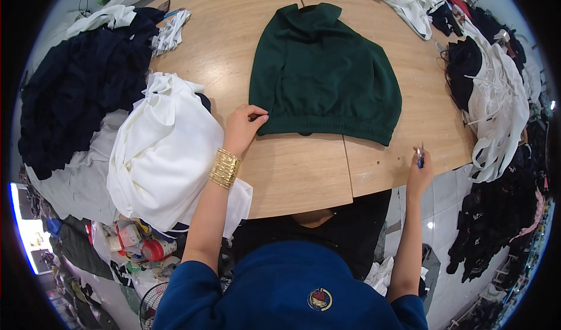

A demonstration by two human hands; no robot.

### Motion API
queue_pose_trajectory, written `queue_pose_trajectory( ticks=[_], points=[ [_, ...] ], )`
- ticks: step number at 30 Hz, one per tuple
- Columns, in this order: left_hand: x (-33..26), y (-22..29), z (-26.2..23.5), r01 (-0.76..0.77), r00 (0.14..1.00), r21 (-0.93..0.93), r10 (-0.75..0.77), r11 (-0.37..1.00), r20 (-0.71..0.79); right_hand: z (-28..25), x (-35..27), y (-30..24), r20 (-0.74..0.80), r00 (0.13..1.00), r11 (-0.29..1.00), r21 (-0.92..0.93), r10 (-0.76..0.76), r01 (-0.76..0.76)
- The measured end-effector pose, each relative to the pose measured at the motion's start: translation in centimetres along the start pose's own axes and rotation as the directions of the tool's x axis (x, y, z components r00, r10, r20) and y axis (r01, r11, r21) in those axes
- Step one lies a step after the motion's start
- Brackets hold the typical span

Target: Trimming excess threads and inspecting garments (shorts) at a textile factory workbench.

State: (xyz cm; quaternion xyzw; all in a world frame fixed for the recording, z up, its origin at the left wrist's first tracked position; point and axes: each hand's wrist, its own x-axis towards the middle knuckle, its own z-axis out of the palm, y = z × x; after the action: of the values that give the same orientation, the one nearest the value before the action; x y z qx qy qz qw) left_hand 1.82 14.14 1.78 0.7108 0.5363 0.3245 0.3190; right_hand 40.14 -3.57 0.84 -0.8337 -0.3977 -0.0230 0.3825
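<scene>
A dark green garment (325, 73) lies flat on the wooden table (304, 166), its ribbed hem toward me. My left hand (242, 126), with gold bangles on the wrist, pinches the hem's left corner between thumb and fingers. My right hand (419, 172) is at the table's front right edge, apart from the garment, closed around a small blue-handled tool (420, 154) that points up; I cannot tell what kind of tool it is.
A pile of white cloth (160, 149) lies left of my left hand, with dark navy garments (82, 78) beyond it. White and black garments (497, 96) are heaped along the right edge. A fan and small items sit below at the lower left.
</scene>
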Motion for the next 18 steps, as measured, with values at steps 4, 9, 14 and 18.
queue_pose_trajectory(
  ticks=[4, 9, 14, 18],
  points=[
    [0.2, 0.3, -0.6, 0.08, 0.986, 0.063, -0.088, 0.995, 0.141, 1.0, -2.2, -9.9, 0.238, 0.927, 0.953, 0.165, -0.289, 0.254],
    [-0.5, -0.5, 0.5, -0.075, 0.997, 0.199, 0.067, 0.977, 0.047, 6.3, -4.2, -18.7, 0.458, 0.722, 0.855, 0.277, -0.518, 0.438],
    [-0.7, -1.1, 1.0, -0.073, 0.996, -0.027, 0.075, 0.997, 0.054, 11.3, -5.0, -20.0, 0.44, 0.638, 0.768, 0.252, -0.633, 0.589],
    [-0.8, -1.4, 1.0, -0.128, 0.991, -0.011, 0.128, 0.992, 0.036, 12.3, -5.5, -20.2, 0.499, 0.599, 0.732, 0.112, -0.627, 0.672]
  ],
)
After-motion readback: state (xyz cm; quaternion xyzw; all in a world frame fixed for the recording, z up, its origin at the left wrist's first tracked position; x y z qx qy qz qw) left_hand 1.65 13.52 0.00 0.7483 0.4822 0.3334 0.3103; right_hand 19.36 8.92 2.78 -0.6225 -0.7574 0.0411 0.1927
